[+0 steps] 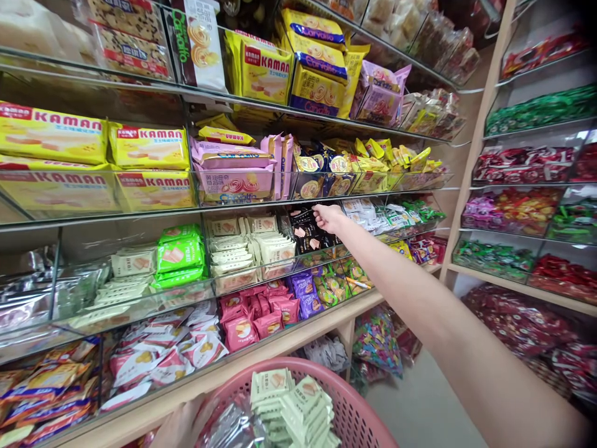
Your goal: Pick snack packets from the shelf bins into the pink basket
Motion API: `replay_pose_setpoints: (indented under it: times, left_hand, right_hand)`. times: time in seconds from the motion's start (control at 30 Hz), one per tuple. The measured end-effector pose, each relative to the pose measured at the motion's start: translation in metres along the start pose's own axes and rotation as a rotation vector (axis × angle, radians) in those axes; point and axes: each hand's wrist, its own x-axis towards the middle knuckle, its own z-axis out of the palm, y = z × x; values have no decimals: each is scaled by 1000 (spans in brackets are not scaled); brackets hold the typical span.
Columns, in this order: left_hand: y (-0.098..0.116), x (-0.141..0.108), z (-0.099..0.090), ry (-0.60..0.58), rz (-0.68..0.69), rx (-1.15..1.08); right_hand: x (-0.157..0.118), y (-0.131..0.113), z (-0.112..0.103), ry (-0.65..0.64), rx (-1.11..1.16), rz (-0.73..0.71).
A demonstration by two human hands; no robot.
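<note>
Right hand (329, 218) at black packets (305, 233), shelved right of cream packets (277, 252); grip curled, can't tell if pinching one; likely light, slick, crushable, best taken by sealed ends; left hand (181, 424) by pink basket (333, 372), grip unclear.

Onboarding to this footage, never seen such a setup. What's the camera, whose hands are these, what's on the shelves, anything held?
There is no machine: these are a person's two bare hands. The one picture comes from a camera worn on that person's head, looking forward and down. The shelves carry wrapped snacks, including yellow packs and red packets. The right hand is at the black packets; whether it grips one is unclear. The left hand, blurred, is beside the pink basket, which contains pale green packets.
</note>
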Motion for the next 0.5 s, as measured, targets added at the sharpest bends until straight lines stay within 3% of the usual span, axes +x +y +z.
replay_pose_setpoints:
  times: [0.5]
  left_hand:
    - [-10, 5, 5, 27, 29, -21]
  right_hand:
    - [-24, 9, -8, 14, 185, -22]
